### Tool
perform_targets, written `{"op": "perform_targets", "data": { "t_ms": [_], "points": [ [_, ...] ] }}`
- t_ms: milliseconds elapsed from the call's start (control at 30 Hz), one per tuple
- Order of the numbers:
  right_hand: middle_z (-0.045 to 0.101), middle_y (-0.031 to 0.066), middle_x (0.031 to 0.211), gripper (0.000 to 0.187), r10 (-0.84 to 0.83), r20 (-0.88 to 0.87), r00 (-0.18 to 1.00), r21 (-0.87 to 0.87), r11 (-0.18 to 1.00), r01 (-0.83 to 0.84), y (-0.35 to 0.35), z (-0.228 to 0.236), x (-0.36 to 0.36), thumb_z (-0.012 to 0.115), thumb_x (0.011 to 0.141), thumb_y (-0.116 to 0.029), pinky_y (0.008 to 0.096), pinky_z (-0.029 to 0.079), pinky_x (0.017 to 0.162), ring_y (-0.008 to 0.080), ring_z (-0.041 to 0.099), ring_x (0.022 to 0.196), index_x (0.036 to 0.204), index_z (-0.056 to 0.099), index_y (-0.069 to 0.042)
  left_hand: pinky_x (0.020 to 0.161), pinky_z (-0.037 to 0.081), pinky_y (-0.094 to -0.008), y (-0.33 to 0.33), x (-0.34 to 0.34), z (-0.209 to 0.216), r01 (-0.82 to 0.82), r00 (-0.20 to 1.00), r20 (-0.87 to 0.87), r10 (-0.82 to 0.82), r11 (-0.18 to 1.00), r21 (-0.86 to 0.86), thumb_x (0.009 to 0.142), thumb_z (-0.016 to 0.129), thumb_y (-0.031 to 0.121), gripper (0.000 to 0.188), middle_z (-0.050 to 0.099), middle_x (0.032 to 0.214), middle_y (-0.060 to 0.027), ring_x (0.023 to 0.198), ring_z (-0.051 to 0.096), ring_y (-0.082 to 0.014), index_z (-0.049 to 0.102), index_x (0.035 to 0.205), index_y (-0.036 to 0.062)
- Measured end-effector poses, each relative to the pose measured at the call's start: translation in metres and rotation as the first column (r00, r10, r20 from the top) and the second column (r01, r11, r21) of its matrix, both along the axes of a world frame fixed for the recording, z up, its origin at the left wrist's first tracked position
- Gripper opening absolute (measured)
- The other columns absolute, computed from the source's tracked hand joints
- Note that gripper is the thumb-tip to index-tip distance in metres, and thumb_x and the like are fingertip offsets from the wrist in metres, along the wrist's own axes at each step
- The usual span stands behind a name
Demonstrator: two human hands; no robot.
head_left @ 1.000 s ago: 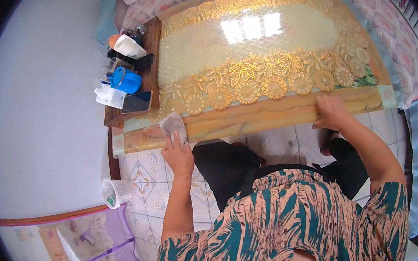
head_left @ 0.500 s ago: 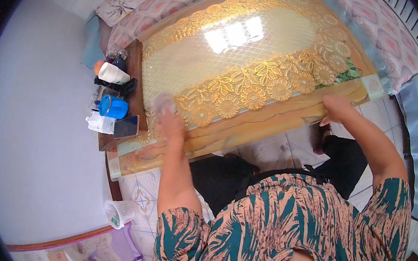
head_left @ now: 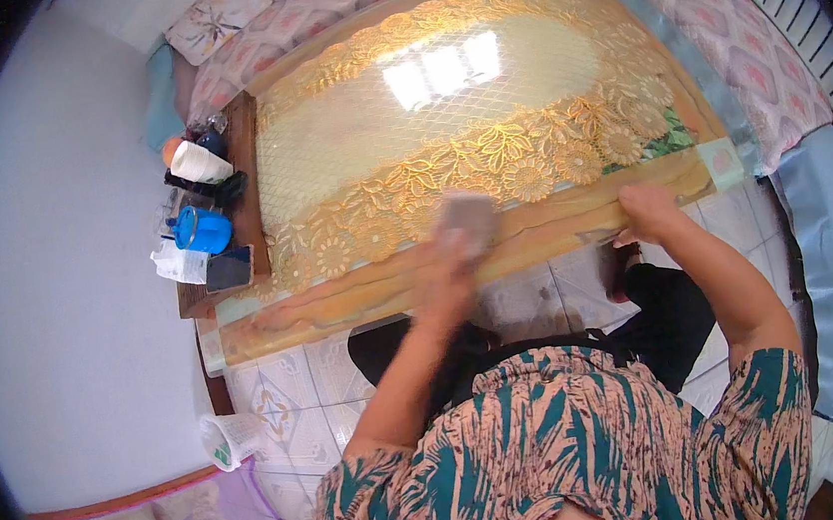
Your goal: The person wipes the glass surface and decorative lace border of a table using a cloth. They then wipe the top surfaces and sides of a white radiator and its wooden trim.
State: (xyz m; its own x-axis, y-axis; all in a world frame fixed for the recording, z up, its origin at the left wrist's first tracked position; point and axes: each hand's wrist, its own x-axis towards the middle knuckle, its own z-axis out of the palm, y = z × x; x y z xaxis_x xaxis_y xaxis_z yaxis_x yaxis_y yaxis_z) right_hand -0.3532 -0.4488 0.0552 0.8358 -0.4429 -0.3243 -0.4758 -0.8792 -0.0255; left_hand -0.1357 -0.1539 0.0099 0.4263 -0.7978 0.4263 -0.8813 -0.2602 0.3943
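A greyish-pink cloth (head_left: 470, 219), smeared by motion, is in my left hand (head_left: 446, 275) over the near side of the table (head_left: 380, 299). The fingers of that hand are blurred, but they appear closed on the cloth. My right hand (head_left: 649, 212) grips the near edge of the table toward its right corner, with fingertips showing just below the edge. A shiny gold lace-patterned tablecloth (head_left: 496, 147) with flowers and leaves covers the tabletop, and window light reflects off it.
At the table's left end a wooden box (head_left: 244, 156) bears a stack of white paper cups (head_left: 200, 163), a blue mug (head_left: 201, 230), a white packet (head_left: 179, 264) and a dark phone (head_left: 230, 268). A white wastebasket (head_left: 235, 439) stands on the floor. Patterned sofas (head_left: 716, 36) border the far and right sides.
My left hand has swept the cloth rightward along the near side, from near the wooden box to the middle. My right hand stays on the table edge. The view has shifted slightly.
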Motion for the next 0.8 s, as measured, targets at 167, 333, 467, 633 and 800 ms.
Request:
{"op": "perform_targets", "data": {
  "t_ms": [167,333,467,633,800],
  "points": [
    [0.064,0.0152,0.093,0.06,0.028,0.014,1.0,0.0,1.0,-0.028,0.0,0.0,0.0,0.086,0.052,-0.045,0.0434,0.05,0.077,0.0353,0.062,0.091,0.088,0.062,-0.003,0.093,0.042,-0.0489,0.118,0.099,-0.001,-0.782,0.624,0.32,0.713,0.575,0.241,0.081,0.06,0.021,0.047,0.051,0.132,-0.0187,0.118,0.05,-0.0384,0.055,0.127,0.0111],
    [0.066,0.0148,0.095,0.055,-0.021,-0.08,0.997,-0.014,1.0,0.02,0.003,0.003,0.007,0.086,0.055,-0.041,0.0431,0.051,0.079,0.0332,0.062,0.096,0.09,0.067,-0.003,0.099,0.035,-0.0526,0.079,0.07,-0.011,-0.732,0.68,0.406,0.611,0.594,0.334,0.081,0.061,0.029,0.056,0.047,0.137,-0.0161,0.121,0.045,-0.0381,0.049,0.132,0.0089],
    [0.065,0.0159,0.099,0.055,-0.025,0.031,0.999,-0.026,0.999,0.026,0.001,0.001,-0.007,0.084,0.057,-0.041,0.0443,0.05,0.081,0.0337,0.062,0.096,0.093,0.067,-0.002,0.102,0.033,-0.0527,-0.03,-0.022,0.017,-0.355,0.93,0.027,0.366,0.882,0.309,0.08,0.063,0.03,0.062,0.036,0.144,-0.0231,0.127,0.04,-0.04,0.046,0.136,0.0099],
    [0.065,0.0165,0.102,0.057,-0.053,-0.056,0.997,-0.018,0.998,0.052,0.017,0.008,0.005,0.079,0.065,-0.039,0.0454,0.05,0.082,0.035,0.062,0.096,0.105,0.061,-0.002,0.106,0.028,-0.0509,-0.067,-0.059,0.014,-0.035,0.927,-0.373,0.032,0.999,-0.001,0.086,0.061,0.028,0.06,0.028,0.147,-0.0273,0.132,0.033,-0.0424,0.042,0.139,0.0061],
    [0.051,0.0205,0.125,0.071,-0.163,0.608,0.777,0.094,0.987,0.134,0.087,-0.006,0.038,0.07,0.071,-0.046,0.0506,0.042,0.091,0.036,0.047,0.119,0.126,0.051,-0.004,0.108,0.027,-0.0499,-0.02,0.03,-0.006,-0.248,0.955,-0.169,0.244,0.969,-0.001,0.088,0.057,0.02,0.053,0.036,0.143,-0.0261,0.131,0.035,-0.0405,0.043,0.136,0.0006]
  ]
}}
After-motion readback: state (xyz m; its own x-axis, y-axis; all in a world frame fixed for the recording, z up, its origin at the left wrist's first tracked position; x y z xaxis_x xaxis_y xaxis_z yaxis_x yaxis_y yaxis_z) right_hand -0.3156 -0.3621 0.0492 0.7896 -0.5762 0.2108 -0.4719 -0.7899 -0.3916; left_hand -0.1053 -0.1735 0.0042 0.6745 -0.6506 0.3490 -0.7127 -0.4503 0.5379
